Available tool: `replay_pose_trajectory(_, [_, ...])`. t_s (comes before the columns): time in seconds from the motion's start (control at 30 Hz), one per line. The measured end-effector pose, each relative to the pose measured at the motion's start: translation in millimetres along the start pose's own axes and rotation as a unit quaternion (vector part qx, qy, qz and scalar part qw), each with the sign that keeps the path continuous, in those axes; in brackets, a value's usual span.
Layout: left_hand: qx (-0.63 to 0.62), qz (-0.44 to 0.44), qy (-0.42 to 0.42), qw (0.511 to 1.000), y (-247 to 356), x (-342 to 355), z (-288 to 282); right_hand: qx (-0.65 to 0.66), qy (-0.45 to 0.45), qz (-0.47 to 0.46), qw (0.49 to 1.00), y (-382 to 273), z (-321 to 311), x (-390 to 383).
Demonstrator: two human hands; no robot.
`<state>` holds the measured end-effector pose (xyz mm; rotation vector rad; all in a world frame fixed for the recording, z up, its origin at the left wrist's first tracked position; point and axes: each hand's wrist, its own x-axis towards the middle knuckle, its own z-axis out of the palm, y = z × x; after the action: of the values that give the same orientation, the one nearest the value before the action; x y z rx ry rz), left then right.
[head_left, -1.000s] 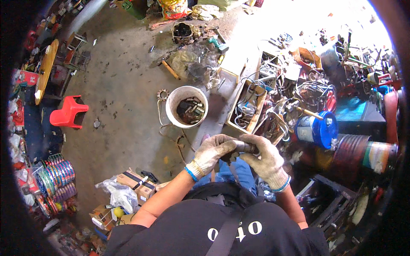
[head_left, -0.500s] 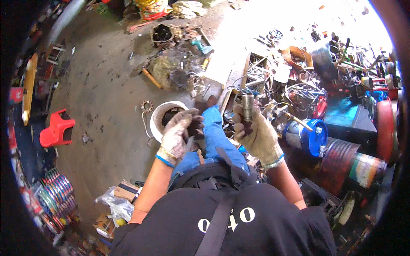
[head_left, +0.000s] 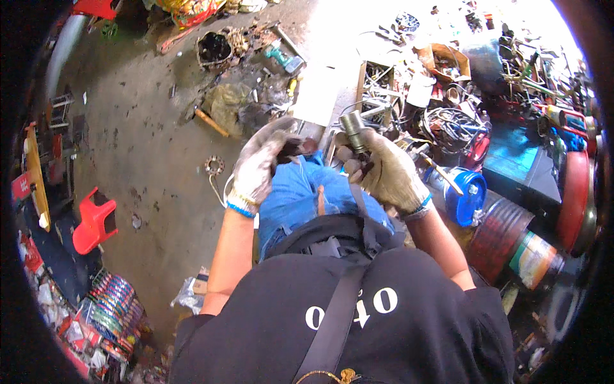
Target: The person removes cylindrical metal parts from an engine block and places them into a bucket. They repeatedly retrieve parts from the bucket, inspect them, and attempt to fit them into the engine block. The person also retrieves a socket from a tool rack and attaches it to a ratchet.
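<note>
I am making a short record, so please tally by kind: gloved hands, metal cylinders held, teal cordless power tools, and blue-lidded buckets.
Gloved hands (left hand, right hand): 2
Held metal cylinder: 1
Teal cordless power tool: 1
Blue-lidded bucket: 1
Total: 5

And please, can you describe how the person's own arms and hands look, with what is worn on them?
The left hand and right hand wear pale fabric gloves, darkly soiled toward the fingers, with blue trim at the cuffs. The forearms are bare below short black sleeves.

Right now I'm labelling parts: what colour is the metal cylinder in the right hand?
The metal cylinder is silvery grey; best in head view.
</note>
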<state>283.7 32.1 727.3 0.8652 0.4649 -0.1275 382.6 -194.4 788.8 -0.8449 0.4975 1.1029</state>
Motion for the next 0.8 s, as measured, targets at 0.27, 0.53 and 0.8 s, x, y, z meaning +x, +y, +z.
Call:
replay_pose_trajectory(0.27, [0.141, -0.071, -0.073, 0.985, 66, 54, 9, -0.448, 0.03, -0.102, 0.888, -31, 56, 49])
replay_pose_trajectory(0.53, [0.127, -0.113, -0.072, 0.983, 123, 117, -51, -0.191, 0.008, -0.073, 0.979, -28, 94, 125])
replay_pose_trajectory(0.8, [0.109, -0.117, -0.085, 0.983, 189, 142, -116, -0.141, 0.016, -0.07, 0.987, -28, 160, 195])
